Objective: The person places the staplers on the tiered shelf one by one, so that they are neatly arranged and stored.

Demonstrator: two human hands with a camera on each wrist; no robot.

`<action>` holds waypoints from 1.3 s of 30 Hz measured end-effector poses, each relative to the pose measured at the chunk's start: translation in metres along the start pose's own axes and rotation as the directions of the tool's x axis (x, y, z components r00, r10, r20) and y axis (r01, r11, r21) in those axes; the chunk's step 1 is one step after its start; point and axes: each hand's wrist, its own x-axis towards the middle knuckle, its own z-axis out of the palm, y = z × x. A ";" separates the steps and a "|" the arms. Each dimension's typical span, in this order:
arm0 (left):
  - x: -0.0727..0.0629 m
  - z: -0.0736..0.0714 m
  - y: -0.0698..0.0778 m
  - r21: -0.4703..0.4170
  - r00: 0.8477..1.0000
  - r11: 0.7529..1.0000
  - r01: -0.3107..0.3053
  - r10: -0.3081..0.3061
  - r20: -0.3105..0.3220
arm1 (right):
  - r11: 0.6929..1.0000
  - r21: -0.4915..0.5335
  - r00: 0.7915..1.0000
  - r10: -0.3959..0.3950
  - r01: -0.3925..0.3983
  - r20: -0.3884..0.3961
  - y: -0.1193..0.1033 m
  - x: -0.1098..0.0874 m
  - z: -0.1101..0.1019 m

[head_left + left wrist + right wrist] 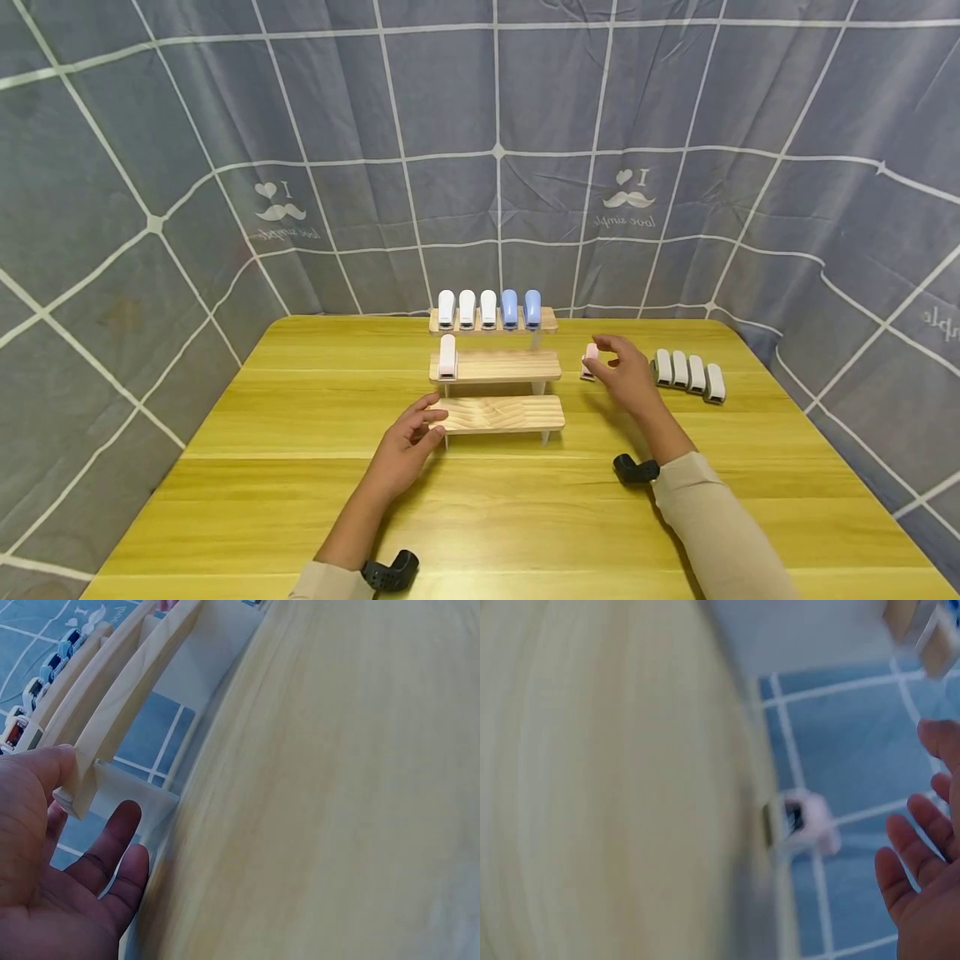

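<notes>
My left hand [406,446] is at the left end of the lowest wooden shelf [498,414]. Its thumb touches the shelf end in the left wrist view, while other fingers spread loosely below. My right hand [626,375] hovers by a small pink stapler [591,349] standing on the table. In the right wrist view, the fingers are relaxed and apart from this blurred stapler [815,823]. Another pale pink stapler [447,358] stands at the left of the middle shelf [510,367]. Up on the top shelf [548,320] stand white staplers [467,308] and blue staplers [510,308].
Several white-topped staplers [696,374] stand in a slanting row right of my right hand. The shelves rise in steps on pale supports [539,388] upon the yellow wood-grain table [510,517]. A grey-blue checked curtain [450,100] surrounds its back and sides.
</notes>
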 end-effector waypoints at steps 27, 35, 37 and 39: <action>-0.002 0.003 0.011 0.006 0.998 0.999 0.046 -0.046 -0.036 | 0.976 0.056 0.932 0.181 -0.208 0.313 0.047 0.022 0.009; 0.000 0.000 0.002 0.000 1.000 1.000 0.015 -0.015 -0.006 | 0.978 0.056 0.942 0.177 -0.200 0.286 0.051 0.018 0.013; 0.000 -0.001 0.001 0.002 1.000 1.000 0.007 -0.007 0.001 | 0.980 0.053 0.945 0.171 -0.193 0.278 0.051 0.016 0.014; 0.000 -0.001 0.001 0.007 1.000 1.000 0.008 -0.008 0.004 | 0.981 0.045 0.947 0.168 -0.187 0.272 0.052 0.016 0.015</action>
